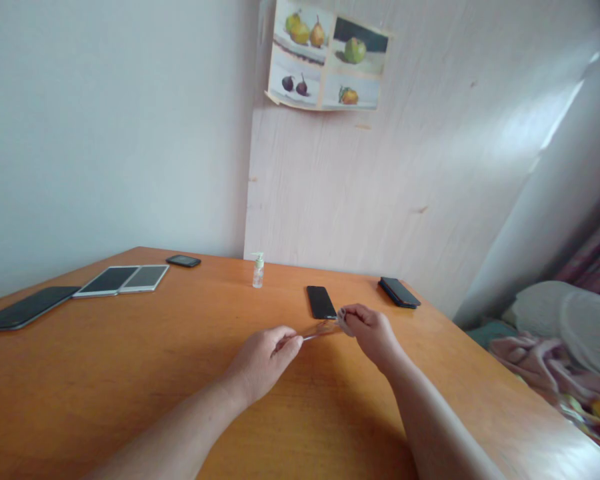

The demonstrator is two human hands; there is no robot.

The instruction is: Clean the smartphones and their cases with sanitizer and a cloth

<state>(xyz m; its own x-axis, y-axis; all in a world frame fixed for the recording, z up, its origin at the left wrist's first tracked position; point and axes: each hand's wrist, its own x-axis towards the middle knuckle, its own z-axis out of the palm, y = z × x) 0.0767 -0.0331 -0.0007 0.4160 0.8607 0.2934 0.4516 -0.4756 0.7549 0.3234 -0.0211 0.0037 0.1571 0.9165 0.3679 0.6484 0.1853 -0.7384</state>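
My left hand [264,358] and my right hand [371,331] meet over the orange wooden table [105,373]. Both pinch the ends of a thin clear sheet [319,331], like a screen film, held just above the tabletop. A black phone [321,302] lies face up right behind the sheet, close to my right hand's fingertips. A small clear pump bottle [258,270] stands upright further back.
Another black phone [399,292] lies near the table's far right corner. At the left lie a dark tablet [27,307], two white-framed devices [124,279] and a small dark phone [183,261]. A fruit poster [327,57] hangs on the wall. Bedding [555,347] lies at right.
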